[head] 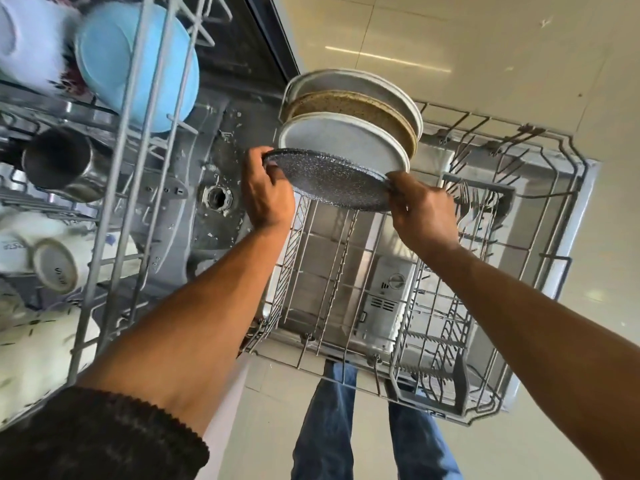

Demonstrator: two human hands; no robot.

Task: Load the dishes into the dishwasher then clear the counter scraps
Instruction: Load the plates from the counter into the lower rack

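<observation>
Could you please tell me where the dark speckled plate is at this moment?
In the head view, the dark speckled plate is mid-frame above the lower rack, held at opposite rims by the left hand and right hand, just before the white plate.

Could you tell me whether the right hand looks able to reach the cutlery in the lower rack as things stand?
Probably not at once: the right hand is gripping the speckled dark plate together with the left hand. The forks stand just beside it, unobstructed, so it could once freed.

Plates (349, 112) upright in lower rack (398, 368), cutlery (474, 199) to their right
</observation>
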